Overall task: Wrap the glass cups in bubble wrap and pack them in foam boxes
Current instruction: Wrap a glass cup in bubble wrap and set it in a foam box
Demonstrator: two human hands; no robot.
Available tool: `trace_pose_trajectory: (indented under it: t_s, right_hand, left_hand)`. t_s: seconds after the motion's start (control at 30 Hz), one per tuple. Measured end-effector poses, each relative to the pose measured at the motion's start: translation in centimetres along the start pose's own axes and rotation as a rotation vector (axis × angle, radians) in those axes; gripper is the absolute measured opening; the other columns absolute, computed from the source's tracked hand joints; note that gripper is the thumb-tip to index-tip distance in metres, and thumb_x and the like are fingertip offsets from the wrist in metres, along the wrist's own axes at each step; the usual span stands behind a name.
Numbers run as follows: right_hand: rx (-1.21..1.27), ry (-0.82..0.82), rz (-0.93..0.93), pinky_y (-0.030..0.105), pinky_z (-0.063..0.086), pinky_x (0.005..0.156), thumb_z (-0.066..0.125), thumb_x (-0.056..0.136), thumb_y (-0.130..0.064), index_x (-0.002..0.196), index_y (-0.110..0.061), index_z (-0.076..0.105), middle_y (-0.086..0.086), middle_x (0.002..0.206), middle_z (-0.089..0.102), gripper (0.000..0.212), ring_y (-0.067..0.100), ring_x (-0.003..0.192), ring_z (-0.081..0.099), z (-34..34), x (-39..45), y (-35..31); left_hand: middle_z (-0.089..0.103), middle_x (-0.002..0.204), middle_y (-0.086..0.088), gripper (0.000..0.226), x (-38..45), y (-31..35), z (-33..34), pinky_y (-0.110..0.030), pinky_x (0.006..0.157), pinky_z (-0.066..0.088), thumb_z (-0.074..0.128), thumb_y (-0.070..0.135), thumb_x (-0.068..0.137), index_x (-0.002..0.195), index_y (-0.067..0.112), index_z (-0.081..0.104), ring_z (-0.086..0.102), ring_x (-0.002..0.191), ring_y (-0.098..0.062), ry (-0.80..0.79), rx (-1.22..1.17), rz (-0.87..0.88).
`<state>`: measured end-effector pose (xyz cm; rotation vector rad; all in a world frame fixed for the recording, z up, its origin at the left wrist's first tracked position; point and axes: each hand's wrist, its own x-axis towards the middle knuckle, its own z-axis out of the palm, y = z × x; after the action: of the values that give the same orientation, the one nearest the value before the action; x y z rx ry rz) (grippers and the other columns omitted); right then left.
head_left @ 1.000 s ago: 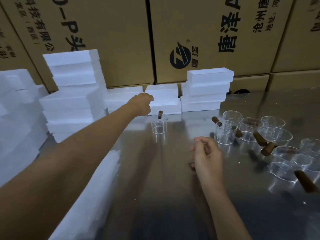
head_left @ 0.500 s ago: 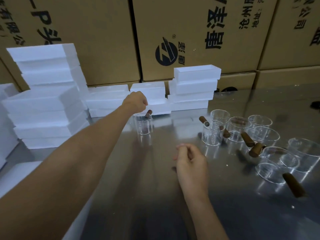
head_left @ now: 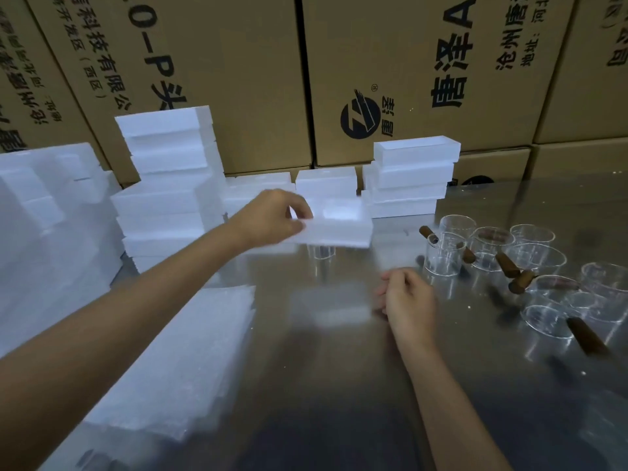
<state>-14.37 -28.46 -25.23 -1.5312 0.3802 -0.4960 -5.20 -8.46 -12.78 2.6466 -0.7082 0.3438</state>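
Head view: shallow white foam box (head_left: pixel 334 229), open side up, nothing visible inside, pinched at its nine o'clock edge by left hand (head_left: pixel 272 217), off the steel table (head_left: pixel 339 385). Single clear glass cup (head_left: pixel 321 254) directly under it. Right hand (head_left: pixel 409 300) loosely curled, empty, at five o'clock. More wooden-handled glass cups (head_left: pixel 509 260) at three o'clock; bubble wrap stack (head_left: pixel 176 351) at seven.

We see a steel table (head_left: pixel 339 385) with cartons (head_left: pixel 390 62) standing behind it. Stacks of foam boxes (head_left: pixel 166 185) line its far and left edges. A cluster of glass cups (head_left: pixel 492 243) sits to the right, one cup (head_left: pixel 321 253) near the centre, and sheets of bubble wrap (head_left: pixel 170 362) lie near left.
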Motion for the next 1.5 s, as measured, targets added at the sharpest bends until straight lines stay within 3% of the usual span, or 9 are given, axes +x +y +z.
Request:
trace_pose_trajectory:
  t_s: [0.27, 0.4, 0.5, 0.73, 0.93, 1.07, 1.17, 1.27, 1.5]
  right_hand:
    - [0.009, 0.039, 0.032, 0.041, 0.047, 0.065, 0.041, 0.079, -0.030, 0.066, -0.025, 0.065, -0.003, 0.063, 0.064, 0.028, 0.023, 0.063, 0.056, -0.7, -0.4, -0.5]
    - [0.057, 0.124, 0.043, 0.038, 0.046, 0.066, 0.044, 0.082, -0.028, 0.065, -0.024, 0.064, -0.005, 0.062, 0.058, 0.026, 0.020, 0.064, 0.054, -0.8, -0.2, -0.8]
    - [0.118, 0.159, 0.054, 0.038, 0.041, 0.066, 0.044, 0.085, -0.026, 0.066, -0.023, 0.062, -0.002, 0.063, 0.057, 0.026, 0.021, 0.063, 0.052, -0.9, 0.2, -0.7]
    - [0.192, 0.169, 0.089, 0.038, 0.042, 0.067, 0.045, 0.090, -0.020, 0.071, -0.020, 0.064, -0.008, 0.052, 0.058, 0.026, 0.017, 0.060, 0.052, -1.0, 0.9, -0.2]
    - [0.165, 0.170, 0.034, 0.038, 0.043, 0.065, 0.044, 0.091, -0.017, 0.073, -0.022, 0.062, -0.003, 0.064, 0.061, 0.026, 0.018, 0.062, 0.054, -0.8, 0.6, -0.4]
    - [-0.068, 0.211, -0.188, 0.015, 0.042, 0.061, 0.052, 0.092, -0.018, 0.088, -0.028, 0.059, -0.009, 0.082, 0.063, 0.012, -0.004, 0.074, 0.058, -0.7, -0.3, -0.9]
    - [-0.266, 0.120, -0.383, 0.022, 0.043, 0.075, 0.056, 0.091, -0.018, 0.115, -0.026, 0.057, -0.009, 0.112, 0.061, 0.025, 0.005, 0.098, 0.058, -0.5, -1.2, -1.4]
    - [-0.403, -0.099, -0.624, 0.017, 0.034, 0.093, 0.061, 0.088, -0.019, 0.132, -0.027, 0.050, -0.011, 0.138, 0.047, 0.046, 0.002, 0.121, 0.043, 0.3, -2.9, -2.7]
    - [-0.529, -0.449, -0.677, 0.027, 0.041, 0.086, 0.055, 0.097, -0.022, 0.106, -0.021, 0.068, -0.010, 0.104, 0.066, 0.016, 0.009, 0.106, 0.047, 1.2, -6.8, -3.8]
  left_hand:
    - [0.063, 0.100, 0.018, 0.026, -5.8, 1.7, 3.5, -0.027, 0.080, 0.053, 0.076, 0.034, 0.085, 0.108, 0.027, 0.066, 0.061, 0.091, -0.011, -0.440, 0.078, 0.015]
    - [0.065, 0.093, 0.018, 0.017, -2.9, 1.4, 2.6, -0.016, 0.065, 0.041, 0.071, 0.047, 0.085, 0.090, 0.032, 0.066, 0.058, 0.081, -0.004, -0.198, -0.057, -0.043]
    - [0.056, 0.109, 0.003, 0.034, 1.3, 0.7, 3.4, -0.024, 0.075, 0.040, 0.070, 0.040, 0.087, 0.114, 0.022, 0.059, 0.054, 0.087, -0.013, -0.005, -0.059, -0.139]
    - [0.054, 0.124, -0.008, 0.084, 6.3, -1.0, 9.2, -0.024, 0.064, 0.040, 0.084, 0.038, 0.076, 0.141, 0.015, 0.035, 0.058, 0.087, -0.016, -0.148, -0.202, -0.465]
    - [0.053, 0.127, -0.008, 0.062, 5.1, -1.1, 9.5, -0.014, 0.055, 0.041, 0.080, 0.009, 0.077, 0.130, 0.016, 0.050, 0.053, 0.094, -0.021, 0.132, -0.403, -0.368]
    - [0.049, 0.128, 0.002, 0.063, 1.6, 0.8, 6.1, -0.012, 0.073, 0.040, 0.079, 0.005, 0.077, 0.132, 0.023, 0.054, 0.048, 0.106, -0.014, 0.209, -0.404, -0.229]
    - [0.044, 0.127, 0.014, 0.068, -2.9, 2.5, 4.0, -0.003, 0.063, 0.042, 0.078, 0.003, 0.076, 0.133, 0.030, 0.052, 0.047, 0.112, -0.010, 0.169, -0.468, -0.223]
    - [0.055, 0.123, 0.016, 0.077, -7.8, 3.8, 2.4, -0.018, 0.076, 0.052, 0.078, 0.009, 0.069, 0.131, 0.043, 0.048, 0.056, 0.112, -0.010, 0.067, -0.651, -0.223]
    - [0.064, 0.116, 0.007, 0.088, -14.2, 4.1, 0.3, -0.029, 0.086, 0.053, 0.068, 0.010, 0.059, 0.137, 0.043, 0.042, 0.057, 0.111, -0.014, -0.060, -0.791, -0.177]
